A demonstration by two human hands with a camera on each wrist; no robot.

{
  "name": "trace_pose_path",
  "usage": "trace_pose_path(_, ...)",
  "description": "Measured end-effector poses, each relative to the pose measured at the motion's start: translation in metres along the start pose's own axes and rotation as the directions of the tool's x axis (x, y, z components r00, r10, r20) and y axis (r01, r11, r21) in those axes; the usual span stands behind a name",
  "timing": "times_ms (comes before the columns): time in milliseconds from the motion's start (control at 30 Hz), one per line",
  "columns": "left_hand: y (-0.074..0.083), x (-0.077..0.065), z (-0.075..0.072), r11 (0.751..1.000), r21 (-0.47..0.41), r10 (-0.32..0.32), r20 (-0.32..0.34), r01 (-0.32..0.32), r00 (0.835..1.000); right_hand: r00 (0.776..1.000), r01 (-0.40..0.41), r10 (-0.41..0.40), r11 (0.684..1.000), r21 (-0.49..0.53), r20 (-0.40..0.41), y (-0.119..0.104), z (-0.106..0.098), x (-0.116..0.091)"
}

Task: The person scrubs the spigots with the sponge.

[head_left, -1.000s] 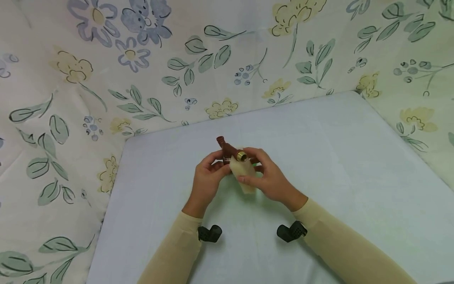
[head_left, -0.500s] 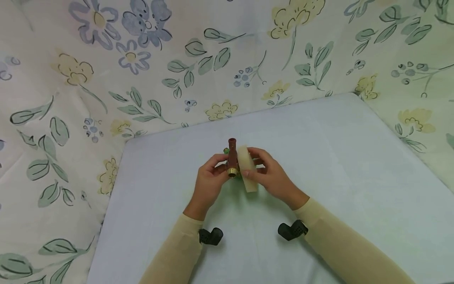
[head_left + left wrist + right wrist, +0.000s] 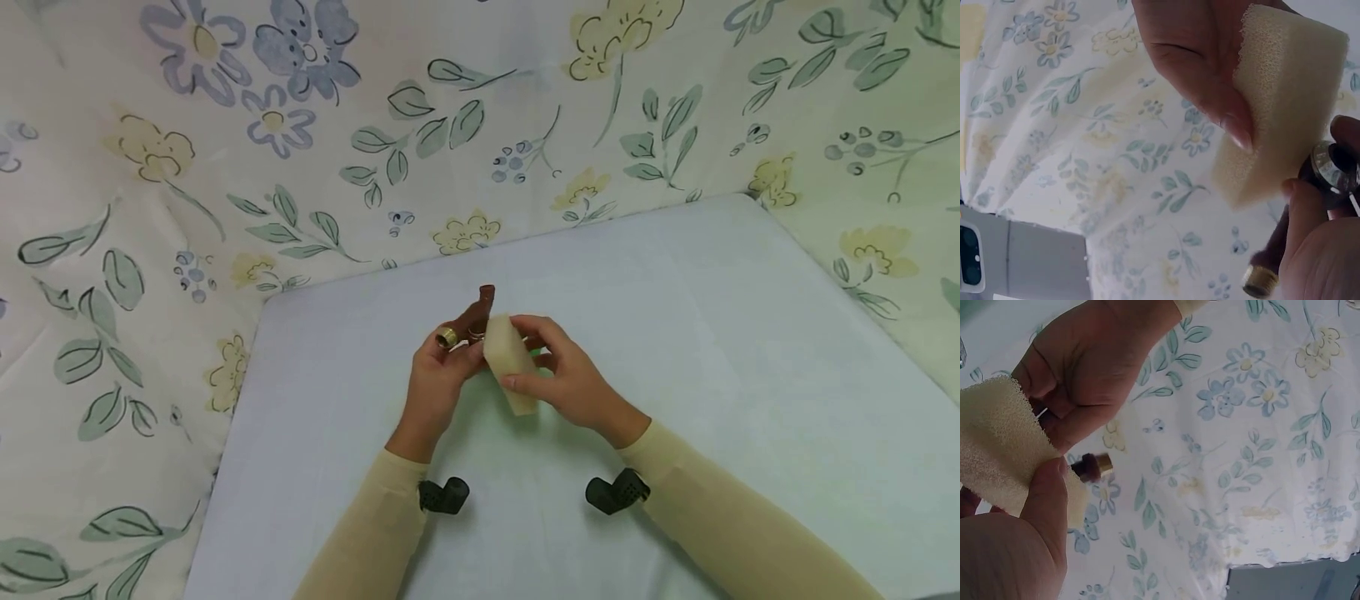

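My left hand (image 3: 437,382) grips a reddish-brown tubular piece (image 3: 472,317) with a narrow flared end pointing away and a hollow brass-coloured end (image 3: 446,337) over the thumb side. In the left wrist view a round glossy, silvery part (image 3: 1329,165) shows on it. Its exact kind cannot be told. A pale cream sponge block (image 3: 506,354) is pinched in my right hand (image 3: 573,379), thumb on the near face and fingers behind. The sponge stands upright right at the brown piece's side, overlapping it in the head view. In the right wrist view the sponge (image 3: 997,444) hides most of the piece.
Both hands are over a white-covered table (image 3: 337,350). A cloth with flowers and leaves (image 3: 300,175) hangs behind it and along the sides. A black wrist camera (image 3: 444,496) is strapped to the left sleeve, another camera (image 3: 617,492) to the right.
The brown piece has turned in my left hand: its brass end swung from the right, through pointing toward me, to the left. The sponge tilted away, then came back against its side.
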State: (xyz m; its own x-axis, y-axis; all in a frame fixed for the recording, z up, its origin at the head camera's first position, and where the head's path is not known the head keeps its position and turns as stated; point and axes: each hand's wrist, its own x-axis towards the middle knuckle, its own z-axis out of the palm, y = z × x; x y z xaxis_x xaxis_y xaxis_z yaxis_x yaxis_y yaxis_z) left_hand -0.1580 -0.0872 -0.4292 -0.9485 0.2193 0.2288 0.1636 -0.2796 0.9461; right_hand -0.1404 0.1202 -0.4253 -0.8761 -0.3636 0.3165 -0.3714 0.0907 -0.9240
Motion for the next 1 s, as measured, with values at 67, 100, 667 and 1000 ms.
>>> trace_pose_path(67, 0.002, 0.0, 0.002, 1.0, -0.006, 0.016, 0.033, -0.016, 0.999, 1.0, -0.01, 0.01, 1.0, -0.006, -0.004, 0.0, 0.0, 0.0)
trace_pose_path(100, 0.002, 0.0, 0.002, 1.0, -0.011, 0.022, 0.046, -0.022, 0.999, 1.0, -0.019, 0.019, 1.0, -0.008, -0.006, 0.0, -0.001, 0.001)
trace_pose_path(667, 0.025, -0.006, 0.021, 0.96, 0.276, 0.07, -0.085, -0.044, 0.994, 0.989, -0.141, 0.141, 0.99, 0.016, -0.042, -0.016, -0.003, 0.0)
trace_pose_path(1000, 0.02, -0.008, 0.027, 0.957, 0.284, 0.127, -0.254, -0.051, 0.959, 0.998, -0.054, 0.053, 0.998, -0.027, -0.039, 0.007, 0.0, -0.002)
